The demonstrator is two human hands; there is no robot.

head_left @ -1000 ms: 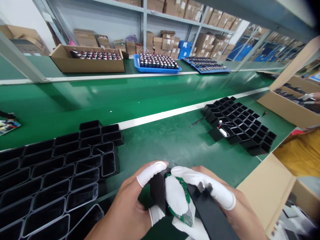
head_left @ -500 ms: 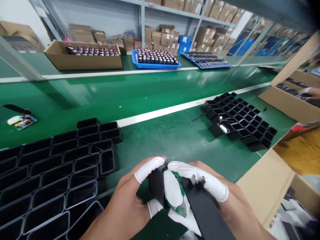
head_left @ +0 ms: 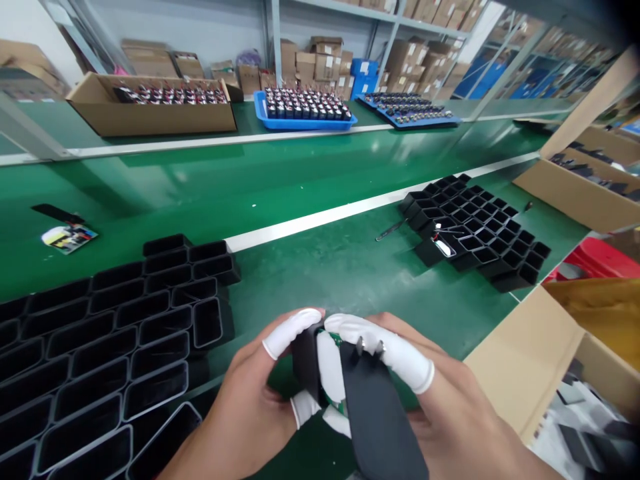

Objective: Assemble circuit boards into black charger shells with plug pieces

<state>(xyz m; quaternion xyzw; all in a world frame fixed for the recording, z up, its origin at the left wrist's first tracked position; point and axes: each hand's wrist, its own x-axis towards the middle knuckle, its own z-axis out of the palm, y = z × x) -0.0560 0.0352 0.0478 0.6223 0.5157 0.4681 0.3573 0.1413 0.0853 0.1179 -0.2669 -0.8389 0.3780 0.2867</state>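
My left hand [head_left: 235, 407], with white finger cots on thumb and finger, grips a small black plastic case [head_left: 305, 363] from the side. My right hand [head_left: 450, 400], also with a white finger cot, is closed on a long black cover [head_left: 383, 413] with two metal plug prongs [head_left: 370, 347]. Between case and cover shows a green circuit board [head_left: 341, 405] with a white oval pad [head_left: 330, 367] on it. A piece of white material [head_left: 336, 421] sticks out below. The board's lower part is hidden by the cover.
Rows of open black cases [head_left: 100, 373] stand at left, more [head_left: 475, 227] at right, one with wires and a white part. Beyond are a carton [head_left: 155, 120], a blue tray [head_left: 305, 123] and another [head_left: 420, 120]. An open cardboard box [head_left: 530, 360] is at lower right.
The black cover has swung left and closer to the case, so less of the board shows. A person's hand at the far right box has gone from view.
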